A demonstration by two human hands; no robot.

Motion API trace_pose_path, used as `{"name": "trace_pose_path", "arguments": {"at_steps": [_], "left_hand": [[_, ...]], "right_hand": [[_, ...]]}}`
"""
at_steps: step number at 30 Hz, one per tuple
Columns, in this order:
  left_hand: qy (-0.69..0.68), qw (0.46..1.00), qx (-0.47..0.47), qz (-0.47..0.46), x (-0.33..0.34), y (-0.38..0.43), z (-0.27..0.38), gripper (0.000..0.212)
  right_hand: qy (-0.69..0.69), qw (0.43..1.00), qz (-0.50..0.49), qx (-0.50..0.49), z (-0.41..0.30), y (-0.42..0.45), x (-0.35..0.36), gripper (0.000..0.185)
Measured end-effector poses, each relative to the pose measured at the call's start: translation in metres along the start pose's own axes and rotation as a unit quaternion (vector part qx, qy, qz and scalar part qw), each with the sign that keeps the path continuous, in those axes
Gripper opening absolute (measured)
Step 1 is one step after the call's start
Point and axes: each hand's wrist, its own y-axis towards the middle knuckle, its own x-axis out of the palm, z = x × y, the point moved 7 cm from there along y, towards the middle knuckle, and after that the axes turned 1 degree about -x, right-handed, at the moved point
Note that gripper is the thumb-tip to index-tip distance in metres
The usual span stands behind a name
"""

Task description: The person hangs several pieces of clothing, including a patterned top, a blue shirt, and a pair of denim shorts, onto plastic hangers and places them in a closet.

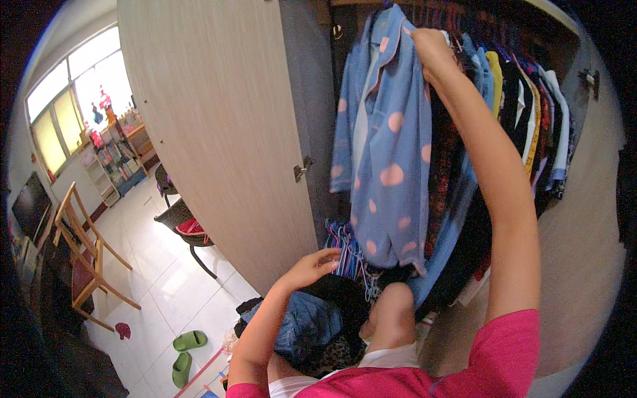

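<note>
A blue shirt with pink dots (pixel 391 149) hangs at the front of the open wardrobe. My right hand (pixel 434 52) is raised at its collar and shoulder, the fingers closed on the cloth. Lower down, my left hand (pixel 314 268) holds nothing, its fingers apart and slightly curled, just left of a bunch of coloured hangers (pixel 348 248). Folded blue denim (pixel 303 323) and dark clothes lie in a pile below that hand, beside my bent knee.
More garments (pixel 527 114) hang on the right. The wooden wardrobe door (pixel 219 124) stands open at the left. Beyond it are a wooden chair (pixel 89 258), a dark seat (pixel 186 226) holding red things, green slippers (pixel 190 341) on the tiled floor, and a bookshelf (pixel 119 161) by the window.
</note>
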Motion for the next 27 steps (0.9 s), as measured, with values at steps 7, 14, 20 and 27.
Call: {"name": "trace_pose_path", "arguments": {"at_steps": [7,14,20,27], "left_hand": [[0.022,1.0,0.0,0.01,-0.007,-0.015,0.013,0.043],[-0.002,0.999,0.0,0.044,-0.014,-0.021,-0.013,0.039],[0.013,0.995,-0.062,0.075,-0.007,-0.029,-0.049,0.036],[0.02,0.989,-0.101,0.105,0.0,-0.056,-0.102,0.036]], "right_hand": [[-0.3,0.947,0.115,-0.019,0.0,0.041,0.015,0.037],[-0.42,0.901,0.097,0.047,0.036,0.051,0.011,0.038],[-0.468,0.863,0.14,-0.126,0.048,0.006,0.019,0.025],[-0.493,0.798,0.067,-0.341,0.113,-0.122,0.045,0.016]]}}
